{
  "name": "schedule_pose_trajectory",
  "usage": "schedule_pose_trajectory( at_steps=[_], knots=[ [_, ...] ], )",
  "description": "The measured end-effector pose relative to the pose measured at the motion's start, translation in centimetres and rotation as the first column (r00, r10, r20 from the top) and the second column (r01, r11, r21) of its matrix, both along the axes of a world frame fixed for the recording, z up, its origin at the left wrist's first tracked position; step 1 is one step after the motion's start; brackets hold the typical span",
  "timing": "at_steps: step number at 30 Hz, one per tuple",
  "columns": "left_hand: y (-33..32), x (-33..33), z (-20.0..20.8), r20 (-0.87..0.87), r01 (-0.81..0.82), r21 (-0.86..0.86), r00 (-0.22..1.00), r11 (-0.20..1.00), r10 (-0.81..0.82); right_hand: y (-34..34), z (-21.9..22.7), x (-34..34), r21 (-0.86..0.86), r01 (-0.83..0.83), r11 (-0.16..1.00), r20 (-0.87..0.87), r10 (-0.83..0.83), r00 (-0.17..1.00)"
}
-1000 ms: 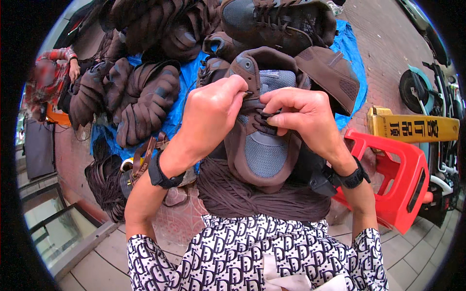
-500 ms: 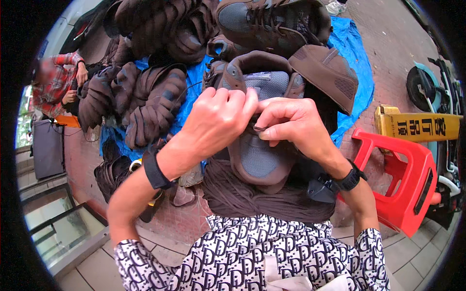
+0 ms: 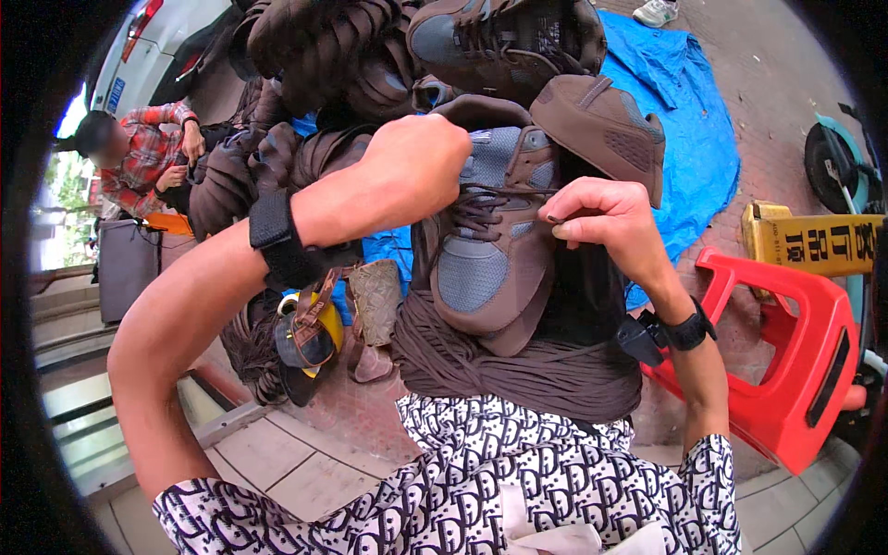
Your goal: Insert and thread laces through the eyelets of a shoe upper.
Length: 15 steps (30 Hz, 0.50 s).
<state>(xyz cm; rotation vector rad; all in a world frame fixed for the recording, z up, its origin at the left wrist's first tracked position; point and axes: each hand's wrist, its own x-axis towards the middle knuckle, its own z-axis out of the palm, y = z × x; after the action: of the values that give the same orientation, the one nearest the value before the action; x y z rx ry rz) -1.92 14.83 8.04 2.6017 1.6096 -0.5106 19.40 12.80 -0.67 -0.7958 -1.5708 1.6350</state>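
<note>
A brown and grey sneaker (image 3: 490, 259) rests toe-down on a thick bundle of brown laces (image 3: 518, 370) over my patterned lap. My left hand (image 3: 412, 171) is closed at the left of the shoe's tongue, pulling a lace taut. My right hand (image 3: 601, 217) pinches the other end of that brown lace (image 3: 518, 192) at the shoe's right side. Both wrists wear black bands.
Piles of brown shoes (image 3: 499, 37) and lace bundles lie on a blue tarp (image 3: 684, 139) ahead. A red plastic stool (image 3: 795, 370) stands at my right, with a yellow sign (image 3: 814, 240) behind it. A person in a plaid shirt (image 3: 139, 157) sits far left.
My hands have drawn apart, left going left and up, right going right, stretching the lace across the shoe. The shoe's front now shows between them.
</note>
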Motion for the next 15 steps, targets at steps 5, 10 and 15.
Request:
schedule_pose_trajectory(
  at_steps=[5, 10, 15],
  knots=[
    [-0.5, -0.7, -0.7, -0.035, 0.584, 0.286, 0.798, 0.759, -0.601, 0.2, -0.6, 0.5, 0.177, 0.058, 0.982, 0.023, -0.063, 0.998],
    [-0.5, 2.4, 0.4, 0.259, 0.421, 0.459, 0.779, 0.783, -0.571, -0.2, -0.5, 0.7, 0.067, 0.083, 0.994, -0.02, -0.082, 0.996],
    [-0.7, 0.8, -0.2, 0.833, -0.281, -0.279, 0.405, 0.918, 0.377, -0.2, 1.4, 0.5, -0.072, 0.07, 0.995, -0.072, -0.075, 0.995]
  ],
)
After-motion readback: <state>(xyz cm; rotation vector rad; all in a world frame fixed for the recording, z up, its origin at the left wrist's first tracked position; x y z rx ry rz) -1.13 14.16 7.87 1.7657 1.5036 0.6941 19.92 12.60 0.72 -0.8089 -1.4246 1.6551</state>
